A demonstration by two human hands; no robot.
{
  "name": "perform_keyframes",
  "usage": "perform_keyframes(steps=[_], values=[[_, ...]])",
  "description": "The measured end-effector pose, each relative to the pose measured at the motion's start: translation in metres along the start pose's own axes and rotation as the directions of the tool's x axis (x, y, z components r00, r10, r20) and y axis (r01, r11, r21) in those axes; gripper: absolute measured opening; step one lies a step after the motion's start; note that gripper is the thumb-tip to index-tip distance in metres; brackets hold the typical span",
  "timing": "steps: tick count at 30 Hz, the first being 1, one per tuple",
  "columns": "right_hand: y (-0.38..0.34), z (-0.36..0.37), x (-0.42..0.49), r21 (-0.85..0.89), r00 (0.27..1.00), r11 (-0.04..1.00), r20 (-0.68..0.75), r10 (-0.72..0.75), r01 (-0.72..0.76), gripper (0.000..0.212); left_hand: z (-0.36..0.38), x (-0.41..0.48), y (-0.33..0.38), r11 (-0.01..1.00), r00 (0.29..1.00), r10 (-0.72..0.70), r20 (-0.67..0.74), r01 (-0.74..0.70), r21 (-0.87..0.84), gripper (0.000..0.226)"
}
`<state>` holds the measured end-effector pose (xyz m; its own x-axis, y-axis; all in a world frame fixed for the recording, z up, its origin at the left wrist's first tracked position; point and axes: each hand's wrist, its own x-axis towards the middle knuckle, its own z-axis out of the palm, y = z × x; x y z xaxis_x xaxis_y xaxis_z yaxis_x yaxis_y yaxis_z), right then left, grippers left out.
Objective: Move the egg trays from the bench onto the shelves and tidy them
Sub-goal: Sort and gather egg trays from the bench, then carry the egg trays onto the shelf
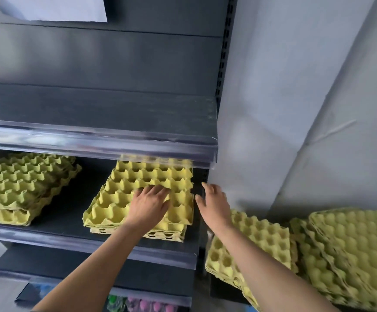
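A small stack of yellow egg trays [115, 199] lies on the dark middle shelf [70, 224], towards its right end. My left hand [149, 203] rests flat on the top tray, fingers spread. Just right of that stack, at the shelf's end, my right hand [212, 201] is in the air with straight fingers and holds nothing. A second, skewed stack of egg trays [20, 188] sits at the left of the same shelf. On the bench at the lower right lie more egg trays [264, 239] and a thick, untidy pile of egg trays [352, 251].
The shelf above [106, 109] is bare, with a clear plastic price strip [115, 143] along its front edge. A lower shelf [93, 269] follows beneath, and coloured goods [147, 306] show at the bottom. A grey wall [284, 97] stands right of the rack.
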<state>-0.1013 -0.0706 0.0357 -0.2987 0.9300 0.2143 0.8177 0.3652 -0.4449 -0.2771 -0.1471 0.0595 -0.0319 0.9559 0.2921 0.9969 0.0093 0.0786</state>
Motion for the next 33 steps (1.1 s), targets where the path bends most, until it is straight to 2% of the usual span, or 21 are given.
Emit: perform_keyframes(steps=[3, 6, 10, 14, 17, 21, 24, 27, 30, 33], values=[[0.034, -0.027, -0.007, -0.071, 0.999, 0.997, -0.043, -0.023, 0.02, 0.045, 0.003, 0.014, 0.038, 0.997, 0.998, 0.064, -0.018, -0.065, -0.03, 0.03], [0.083, -0.055, -0.019, -0.13, 0.997, 0.991, -0.071, -0.04, 0.031, 0.042, 0.01, 0.025, 0.086, 0.989, 0.988, 0.135, -0.07, -0.139, -0.051, 0.021], [0.154, -0.088, -0.04, -0.16, 0.996, 0.987, -0.084, -0.018, 0.004, 0.039, 0.024, 0.032, 0.158, 0.978, 0.974, 0.188, -0.125, -0.198, -0.073, 0.03], [0.221, -0.108, -0.059, -0.178, 0.998, 0.983, -0.063, 0.025, -0.036, 0.039, 0.049, 0.03, 0.221, 0.963, 0.965, 0.221, -0.144, -0.239, -0.124, 0.014], [0.259, -0.112, -0.073, -0.178, 0.998, 0.982, -0.018, 0.058, -0.06, 0.04, 0.072, 0.026, 0.252, 0.965, 0.977, 0.206, -0.053, -0.211, -0.153, 0.03], [0.291, -0.11, -0.085, -0.165, 0.993, 0.981, 0.043, 0.107, -0.098, 0.039, 0.097, 0.025, 0.273, 0.962, 0.984, 0.157, 0.088, -0.132, -0.24, 0.024], [0.31, -0.097, -0.09, -0.113, 0.974, 0.982, 0.151, 0.167, -0.151, 0.041, 0.122, 0.025, 0.274, 0.957, 0.968, 0.115, 0.222, -0.048, -0.285, 0.027], [0.327, -0.073, -0.094, -0.053, 0.921, 0.965, 0.29, 0.261, -0.257, 0.044, 0.152, 0.025, 0.265, 0.939, 0.941, 0.035, 0.337, 0.085, -0.334, 0.028], [0.338, -0.044, -0.092, -0.008, 0.85, 0.922, 0.383, 0.36, -0.387, 0.048, 0.185, 0.033, 0.25, 0.937, 0.87, -0.057, 0.489, 0.216, -0.274, 0.041], [0.349, -0.009, -0.087, 0.023, 0.785, 0.861, 0.423, 0.452, -0.508, 0.05, 0.221, 0.041, 0.234, 0.92, 0.818, -0.152, 0.555, 0.322, -0.221, 0.051]])
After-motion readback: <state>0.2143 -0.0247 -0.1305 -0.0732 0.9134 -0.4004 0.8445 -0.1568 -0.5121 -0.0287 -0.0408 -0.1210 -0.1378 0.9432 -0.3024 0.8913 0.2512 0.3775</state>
